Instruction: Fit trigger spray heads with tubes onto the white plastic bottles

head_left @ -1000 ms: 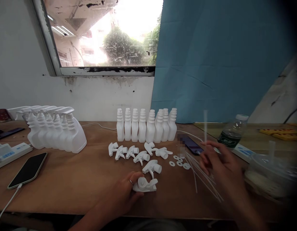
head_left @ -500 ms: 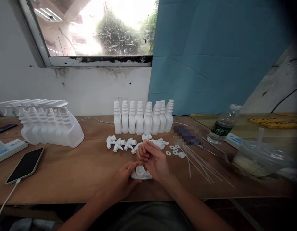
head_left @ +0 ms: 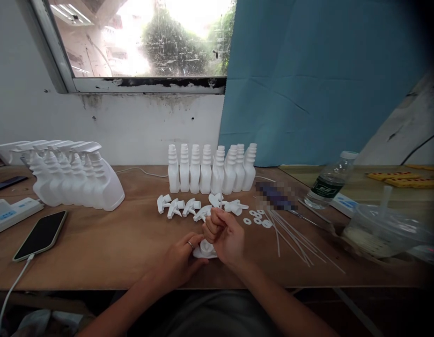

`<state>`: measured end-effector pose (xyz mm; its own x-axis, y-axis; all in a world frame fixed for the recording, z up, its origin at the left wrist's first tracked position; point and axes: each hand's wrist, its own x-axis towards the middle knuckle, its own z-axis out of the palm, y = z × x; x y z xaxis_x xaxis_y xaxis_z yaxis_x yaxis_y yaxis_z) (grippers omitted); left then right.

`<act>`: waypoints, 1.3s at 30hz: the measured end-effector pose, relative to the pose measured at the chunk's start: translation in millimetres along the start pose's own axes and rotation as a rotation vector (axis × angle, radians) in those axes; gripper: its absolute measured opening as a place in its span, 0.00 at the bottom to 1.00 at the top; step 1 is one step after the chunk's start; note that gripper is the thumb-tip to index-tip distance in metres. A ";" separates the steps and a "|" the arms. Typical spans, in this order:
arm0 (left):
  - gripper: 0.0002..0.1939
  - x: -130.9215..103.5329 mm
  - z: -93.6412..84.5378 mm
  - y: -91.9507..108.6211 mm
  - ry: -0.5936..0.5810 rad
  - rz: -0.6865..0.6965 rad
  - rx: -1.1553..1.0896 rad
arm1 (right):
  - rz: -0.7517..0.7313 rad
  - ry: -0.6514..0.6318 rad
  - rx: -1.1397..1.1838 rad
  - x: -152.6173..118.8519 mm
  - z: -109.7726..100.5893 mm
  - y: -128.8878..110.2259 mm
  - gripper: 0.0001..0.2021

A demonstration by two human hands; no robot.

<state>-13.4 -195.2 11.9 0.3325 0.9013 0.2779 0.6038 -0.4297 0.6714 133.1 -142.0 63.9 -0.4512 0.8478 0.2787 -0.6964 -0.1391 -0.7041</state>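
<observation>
Near the table's front edge stands a white plastic bottle point(head_left: 204, 250), looked at from above, its round neck up. My left hand point(head_left: 185, 255), with a ring on one finger, grips its left side. Above its right side, my right hand point(head_left: 225, 236) is closed in a pinch. A thin white tube point(head_left: 222, 189) seems to rise out of it, faint against the bottles behind; its lower end is hidden. Several white trigger spray heads point(head_left: 191, 206) lie just beyond my hands. White ring washers point(head_left: 258, 220) and loose thin tubes point(head_left: 290, 234) lie to the right.
A row of white bottles point(head_left: 206, 175) stands at the back. More bottles with spray heads point(head_left: 76, 180) stand at left, behind a phone point(head_left: 41, 235) and a power strip point(head_left: 16, 213). At right are a screwdriver-like tool point(head_left: 278, 196), a water bottle point(head_left: 329, 182) and a lidded cup point(head_left: 378, 229).
My right hand has turned slightly and its fingers have curled tighter, low over the bottle. My left hand stays on the bottle. The camera view has shifted a little.
</observation>
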 end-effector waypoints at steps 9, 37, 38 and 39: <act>0.18 -0.2 0.6 1.9 0.007 0.024 0.035 | -0.020 -0.014 -0.041 1.0 0.1 1.4 0.23; 0.13 -0.8 -2.7 8.2 -0.014 0.003 0.049 | 0.058 0.042 -0.247 -0.2 -3.5 19.4 0.26; 0.12 -1.0 -2.7 7.9 -0.006 0.005 0.042 | 0.065 0.041 -0.278 0.3 -3.4 21.5 0.26; 0.12 -1.1 -2.6 7.8 -0.002 0.005 0.037 | 0.072 0.037 -0.307 0.8 -3.3 23.6 0.26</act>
<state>-11.0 -199.4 18.6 0.3372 0.8990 0.2795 0.6287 -0.4360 0.6439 118.1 -142.9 45.4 -0.4685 0.8603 0.2007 -0.4595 -0.0433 -0.8871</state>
